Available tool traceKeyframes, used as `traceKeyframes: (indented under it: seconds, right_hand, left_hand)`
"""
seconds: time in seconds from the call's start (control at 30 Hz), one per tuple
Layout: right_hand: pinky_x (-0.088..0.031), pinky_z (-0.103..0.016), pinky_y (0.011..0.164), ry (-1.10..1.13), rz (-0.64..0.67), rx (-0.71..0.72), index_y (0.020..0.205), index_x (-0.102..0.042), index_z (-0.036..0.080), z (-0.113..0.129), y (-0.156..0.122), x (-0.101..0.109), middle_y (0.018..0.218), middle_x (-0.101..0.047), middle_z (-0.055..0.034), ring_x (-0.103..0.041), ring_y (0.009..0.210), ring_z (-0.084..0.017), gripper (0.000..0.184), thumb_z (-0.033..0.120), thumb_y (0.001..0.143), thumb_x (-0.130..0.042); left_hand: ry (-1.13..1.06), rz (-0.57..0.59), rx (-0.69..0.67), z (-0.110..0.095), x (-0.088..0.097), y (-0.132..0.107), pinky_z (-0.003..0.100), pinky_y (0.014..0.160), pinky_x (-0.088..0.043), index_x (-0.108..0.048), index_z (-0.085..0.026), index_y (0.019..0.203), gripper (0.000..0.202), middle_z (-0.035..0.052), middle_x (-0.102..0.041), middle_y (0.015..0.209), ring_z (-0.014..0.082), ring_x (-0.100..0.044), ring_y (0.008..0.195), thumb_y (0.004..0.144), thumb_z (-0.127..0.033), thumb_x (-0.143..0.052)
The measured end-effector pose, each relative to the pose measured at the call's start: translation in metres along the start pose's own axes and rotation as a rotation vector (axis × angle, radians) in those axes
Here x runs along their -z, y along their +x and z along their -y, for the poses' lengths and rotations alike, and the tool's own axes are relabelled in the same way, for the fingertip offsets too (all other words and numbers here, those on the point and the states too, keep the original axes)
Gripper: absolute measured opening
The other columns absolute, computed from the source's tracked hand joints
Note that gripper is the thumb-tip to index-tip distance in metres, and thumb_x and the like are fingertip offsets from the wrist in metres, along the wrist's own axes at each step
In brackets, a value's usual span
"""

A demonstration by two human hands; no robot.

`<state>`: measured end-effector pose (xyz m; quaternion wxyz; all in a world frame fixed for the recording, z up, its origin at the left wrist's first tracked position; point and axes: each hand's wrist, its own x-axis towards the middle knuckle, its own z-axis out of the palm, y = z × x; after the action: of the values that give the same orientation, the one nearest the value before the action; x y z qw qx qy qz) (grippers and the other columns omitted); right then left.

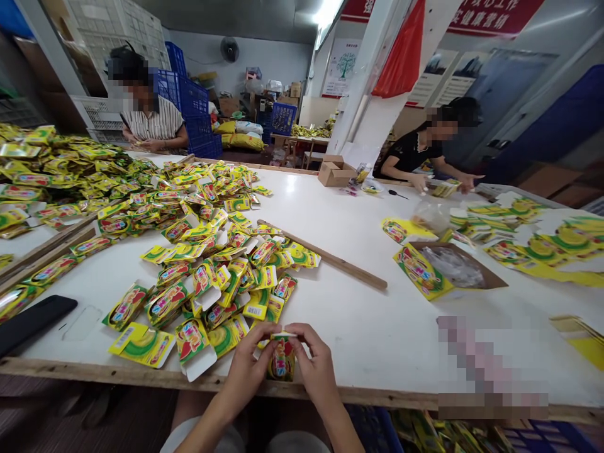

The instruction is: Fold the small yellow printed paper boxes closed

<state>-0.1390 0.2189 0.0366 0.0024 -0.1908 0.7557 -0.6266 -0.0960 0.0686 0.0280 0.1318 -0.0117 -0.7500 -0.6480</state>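
Note:
My left hand and my right hand meet at the table's near edge. Both pinch one small yellow-green packet box between them, fingertips on its top flap. Just left of my hands lies a heap of the same small flat boxes, many with white flaps open. The heap spreads back and left across the white table.
A wooden stick lies across the table's middle. A black phone sits at the near left. An open cardboard box with plastic bags stands right. Two other people work at the far side: one back left, one back right.

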Motion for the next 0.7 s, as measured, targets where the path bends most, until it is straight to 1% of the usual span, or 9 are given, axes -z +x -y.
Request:
traceKeyframes:
  seconds: [0.07, 0.17, 0.27, 0.37, 0.5, 0.57, 0.7]
  right_hand:
    - [-0.051, -0.03, 0.084, -0.026, 0.047, 0.046, 0.095, -0.067, 0.021, 0.004, -0.001, 0.002, 0.1, -0.067, -0.0065, -0.062, 0.097, -0.021, 0.016, 0.032, 0.09, -0.057]
    - [-0.051, -0.03, 0.084, -0.05, 0.033, 0.063, 0.097, -0.068, 0.021, 0.009, -0.001, 0.003, 0.101, -0.068, -0.0063, -0.062, 0.098, -0.02, 0.016, 0.031, 0.09, -0.058]
    - [-0.051, -0.028, 0.078, -0.092, 0.001, 0.019, 0.093, -0.068, 0.02, 0.011, 0.001, 0.002, 0.094, -0.069, -0.0057, -0.063, 0.088, -0.02, 0.017, 0.034, 0.088, -0.059]
    - [-0.05, -0.027, 0.073, -0.126, -0.035, -0.038, 0.092, -0.068, 0.019, 0.012, 0.005, 0.001, 0.085, -0.069, -0.0043, -0.062, 0.078, -0.019, 0.02, 0.037, 0.086, -0.06]
    - [-0.05, -0.027, 0.07, -0.1, -0.049, -0.061, 0.087, -0.066, 0.019, 0.012, 0.009, 0.002, 0.078, -0.068, -0.0032, -0.062, 0.074, -0.018, 0.021, 0.038, 0.087, -0.058]
    - [-0.05, -0.027, 0.071, -0.071, -0.034, -0.066, 0.086, -0.066, 0.019, 0.011, 0.007, 0.004, 0.081, -0.069, -0.0041, -0.063, 0.077, -0.019, 0.022, 0.038, 0.088, -0.057]
    - [-0.052, -0.029, 0.076, 0.001, -0.02, -0.069, 0.09, -0.068, 0.019, 0.003, 0.0, 0.002, 0.089, -0.071, -0.0062, -0.065, 0.084, -0.021, 0.021, 0.038, 0.088, -0.058]
  left_hand:
    - [0.054, 0.011, -0.034, -0.004, 0.001, 0.002, 0.037, 0.095, -0.047, -0.065, -0.021, 0.099, 0.015, 0.0084, -0.067, 0.108, 0.0219, -0.062, 0.105, 0.088, -0.025, -0.055]
    - [0.073, -0.005, -0.041, -0.01, 0.001, 0.004, 0.036, 0.09, -0.049, -0.066, -0.019, 0.093, 0.013, 0.0087, -0.069, 0.104, 0.0218, -0.063, 0.1, 0.088, -0.026, -0.056]
    - [0.063, -0.043, 0.002, -0.012, -0.003, 0.005, 0.033, 0.081, -0.052, -0.066, -0.018, 0.095, 0.016, 0.0082, -0.069, 0.097, 0.0209, -0.064, 0.091, 0.087, -0.028, -0.056]
    - [0.07, -0.076, 0.066, -0.012, -0.006, 0.008, 0.029, 0.073, -0.051, -0.065, -0.017, 0.096, 0.019, 0.0059, -0.068, 0.089, 0.0183, -0.063, 0.079, 0.086, -0.031, -0.057]
    - [0.065, -0.086, 0.081, -0.011, -0.007, 0.012, 0.027, 0.068, -0.049, -0.066, -0.017, 0.09, 0.017, 0.0036, -0.067, 0.082, 0.0166, -0.061, 0.072, 0.085, -0.031, -0.057]
    - [0.044, -0.082, 0.063, -0.01, -0.006, 0.012, 0.028, 0.07, -0.05, -0.067, -0.017, 0.089, 0.017, 0.0042, -0.068, 0.083, 0.0175, -0.062, 0.075, 0.086, -0.031, -0.058]
    - [0.032, -0.044, -0.032, -0.006, 0.0, 0.009, 0.033, 0.082, -0.05, -0.069, -0.018, 0.087, 0.014, 0.007, -0.069, 0.09, 0.0214, -0.064, 0.089, 0.086, -0.029, -0.059]
